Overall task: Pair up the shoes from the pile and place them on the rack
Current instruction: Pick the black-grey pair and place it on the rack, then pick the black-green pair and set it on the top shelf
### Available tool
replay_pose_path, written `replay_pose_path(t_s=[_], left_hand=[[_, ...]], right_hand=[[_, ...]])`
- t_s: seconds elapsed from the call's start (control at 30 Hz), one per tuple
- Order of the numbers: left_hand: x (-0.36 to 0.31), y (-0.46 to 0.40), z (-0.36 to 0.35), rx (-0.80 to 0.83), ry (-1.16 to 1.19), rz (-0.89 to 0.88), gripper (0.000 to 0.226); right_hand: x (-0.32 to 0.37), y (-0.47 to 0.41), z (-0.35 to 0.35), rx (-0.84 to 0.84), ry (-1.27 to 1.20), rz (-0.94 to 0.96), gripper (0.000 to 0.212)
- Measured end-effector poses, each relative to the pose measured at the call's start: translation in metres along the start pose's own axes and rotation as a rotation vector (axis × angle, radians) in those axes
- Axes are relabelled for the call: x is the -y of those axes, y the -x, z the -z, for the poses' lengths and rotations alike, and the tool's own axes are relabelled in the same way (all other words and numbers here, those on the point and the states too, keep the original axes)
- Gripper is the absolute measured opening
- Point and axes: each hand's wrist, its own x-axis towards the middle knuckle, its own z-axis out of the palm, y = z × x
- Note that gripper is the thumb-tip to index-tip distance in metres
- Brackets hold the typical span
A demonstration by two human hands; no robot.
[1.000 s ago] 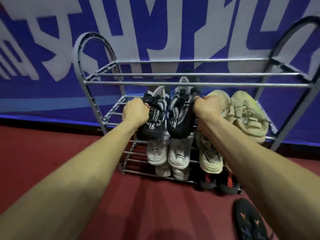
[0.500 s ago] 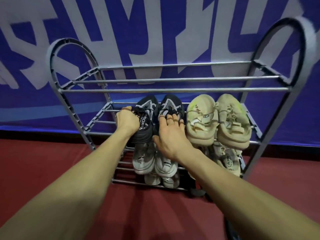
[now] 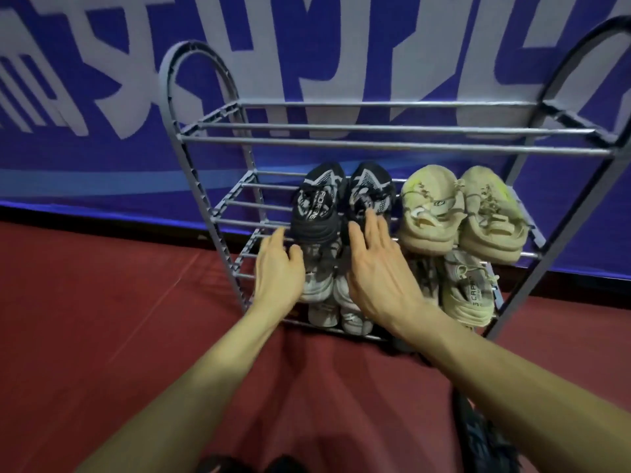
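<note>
Black pair: two black-and-white trainers [image 3: 343, 203] sit side by side on the middle shelf of the grey rack [image 3: 392, 145], toes to 12 o'clock, heels at the front rail, probably so they hang on the bars without sliding.
Neighbours: a cream pair [image 3: 461, 213] lies just beside them at 3 o'clock; pale shoes fill the shelf below.
Left hand [image 3: 278, 268]: grip spread and empty, fingertips near the left trainer's heel, which lies at 1 o'clock from it.
Right hand [image 3: 379, 271]: grip spread flat, holding nothing; fingertips overlap the right trainer's heel at 12 o'clock, contact unclear.
Leftover: a dark shoe [image 3: 485, 435] on the red floor at 5 o'clock, likely unpaired.
Top shelf: bare bars.
</note>
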Motion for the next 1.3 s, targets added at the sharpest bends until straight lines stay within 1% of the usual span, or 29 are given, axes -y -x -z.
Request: replay_pose_path(t_s=[0.07,0.17,0.23,0.4,0.53,0.6,0.7,0.77,0.83,0.9,0.93,0.97,1.03,1.1,1.13,1.17,1.23,1.27,1.3], left_hand=[[0.031,0.024,-0.001,0.031,0.002,0.002,0.049],[0.080,0.057,0.000,0.086,-0.002,0.042,0.045],[0.110,0.078,0.006,0.106,-0.012,0.080,0.043],[0.172,0.119,0.029,0.143,-0.062,0.188,0.040],[0.221,0.148,0.059,0.175,-0.129,0.291,0.040],[0.245,0.164,0.073,0.203,-0.191,0.350,0.039],[0.279,0.185,0.091,0.220,-0.301,0.443,0.039],[0.299,0.197,0.102,0.254,-0.440,0.501,0.041],[0.316,0.208,0.112,0.353,-0.567,0.543,0.046],[0.329,0.216,0.118,0.454,-0.589,0.544,0.053],[0.334,0.220,0.119,0.471,-0.573,0.537,0.056],[0.338,0.222,0.120,0.455,-0.556,0.525,0.057],[0.339,0.228,0.119,0.365,-0.559,0.493,0.059],[0.338,0.237,0.118,0.257,-0.633,0.478,0.065],[0.337,0.243,0.117,0.226,-0.678,0.517,0.072],[0.338,0.250,0.117,0.205,-0.694,0.603,0.081],[0.340,0.261,0.118,0.143,-0.577,0.881,0.094],[0.344,0.265,0.119,0.112,-0.488,1.012,0.094],[0.348,0.268,0.119,0.098,-0.425,1.090,0.090]], right_hand=[[0.006,0.015,-0.013,0.004,0.013,0.049,0.049],[0.022,0.036,-0.034,0.063,0.008,0.140,0.026],[0.036,0.047,-0.047,0.096,0.019,0.186,0.016],[0.068,0.061,-0.079,0.339,0.067,0.311,0.024],[0.097,0.075,-0.101,0.556,0.100,0.392,0.039],[0.109,0.082,-0.108,0.671,0.124,0.402,0.047],[0.125,0.093,-0.116,0.751,0.130,0.400,0.047],[0.132,0.098,-0.122,0.790,0.133,0.408,0.045],[0.137,0.102,-0.126,0.831,0.141,0.413,0.045],[0.141,0.105,-0.130,0.870,0.149,0.416,0.047],[0.143,0.107,-0.132,0.887,0.148,0.416,0.048],[0.145,0.110,-0.133,0.898,0.142,0.415,0.048],[0.147,0.116,-0.135,0.913,0.127,0.418,0.048],[0.146,0.124,-0.137,0.926,0.124,0.407,0.046],[0.146,0.128,-0.139,0.934,0.117,0.398,0.045],[0.145,0.132,-0.141,0.943,0.105,0.384,0.045],[0.144,0.139,-0.147,0.967,0.078,0.330,0.045],[0.142,0.142,-0.151,0.983,0.072,0.295,0.045],[0.139,0.147,-0.157,1.002,0.075,0.263,0.043]])
